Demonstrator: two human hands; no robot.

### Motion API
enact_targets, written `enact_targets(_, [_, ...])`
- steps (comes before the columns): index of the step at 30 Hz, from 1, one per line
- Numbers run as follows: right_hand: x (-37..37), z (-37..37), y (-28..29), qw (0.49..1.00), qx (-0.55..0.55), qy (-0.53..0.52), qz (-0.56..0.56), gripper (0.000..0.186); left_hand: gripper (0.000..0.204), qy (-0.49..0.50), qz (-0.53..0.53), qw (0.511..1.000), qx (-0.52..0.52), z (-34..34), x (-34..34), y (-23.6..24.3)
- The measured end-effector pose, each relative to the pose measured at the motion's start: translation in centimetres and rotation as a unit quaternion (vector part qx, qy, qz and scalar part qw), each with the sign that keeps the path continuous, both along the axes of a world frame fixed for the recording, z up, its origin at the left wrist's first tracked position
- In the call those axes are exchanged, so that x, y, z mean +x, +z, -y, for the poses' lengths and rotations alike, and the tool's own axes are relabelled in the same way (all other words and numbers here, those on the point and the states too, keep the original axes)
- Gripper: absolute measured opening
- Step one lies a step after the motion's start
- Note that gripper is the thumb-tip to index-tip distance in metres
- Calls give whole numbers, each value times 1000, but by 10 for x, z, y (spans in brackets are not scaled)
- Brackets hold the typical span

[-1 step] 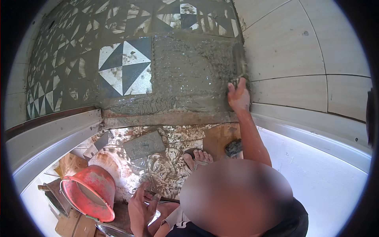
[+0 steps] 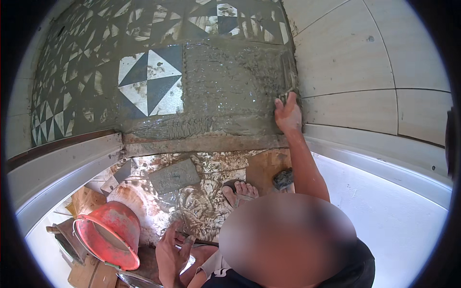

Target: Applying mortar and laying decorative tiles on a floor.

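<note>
"Floor first: patterned tiles (image 2: pixel 81 72), smeared gray, fill the upper left; beige wall (image 2: pixel 350 53) at upper right; threshold strip (image 2: pixel 206 144) across the middle. What's in hand?"

"Right hand (image 2: pixel 288 116), right of center. Its fingers are wrapped on a mortar-caked tool (image 2: pixel 292 82), probably a trowel, too coated to be sure. It sits along the foot of the wall."

"Mortar?"

"Wet mortar (image 2: pixel 230 81), upper center, rough and ridged, running from 1 black-and-white tile (image 2: pixel 150 82) across to the wall, down to the threshold strip."

"Left hand (image 2: pixel 170 254)?"

"Lower left of center, fingers half curled next to a dark bar (image 2: pixel 204 242). Can't tell if they grip it."

"Step?"

"My read: working the mortar bed along its wall-side edge. Surface looks uneven, so I'd call it unfinished."

"Next move calls for?"

"Light, flat stroke along that edge, I'd say. Level the ridges, don't dig in, don't nudge that 1 tile."

"Extras, quick."

"Red bucket (image 2: pixel 126 211), lower left. Gray slab (image 2: pixel 175 175), lying flat below the threshold strip. 1 sandaled foot (image 2: pixel 240 193), lower center, right of the slab. 2 hands logged, well apart."
</note>
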State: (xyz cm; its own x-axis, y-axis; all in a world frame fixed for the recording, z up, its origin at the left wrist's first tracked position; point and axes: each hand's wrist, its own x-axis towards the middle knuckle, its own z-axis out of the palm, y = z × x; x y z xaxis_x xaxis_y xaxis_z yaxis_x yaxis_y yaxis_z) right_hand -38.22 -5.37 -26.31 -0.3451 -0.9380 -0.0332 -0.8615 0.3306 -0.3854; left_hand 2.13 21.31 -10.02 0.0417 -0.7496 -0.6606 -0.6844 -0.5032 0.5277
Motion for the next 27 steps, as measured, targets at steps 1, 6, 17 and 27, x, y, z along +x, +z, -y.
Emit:
enact_targets(1, [3,6,-4,998,52,-21,15,43,60,8,-6,1000,0,-1,0,-3])
enact_targets(6, [43,16,-9,989,136,-29,57,42,55,-17,13,1000,-11,3,-4,7])
enact_targets(17, [72,6,4,989,103,12,103,36,51,-22,14,1000,17,16,-6,19])
enact_targets(27, [95,17,1,989,91,44,104,37,54,-30,7,999,-33,-10,7,-14])
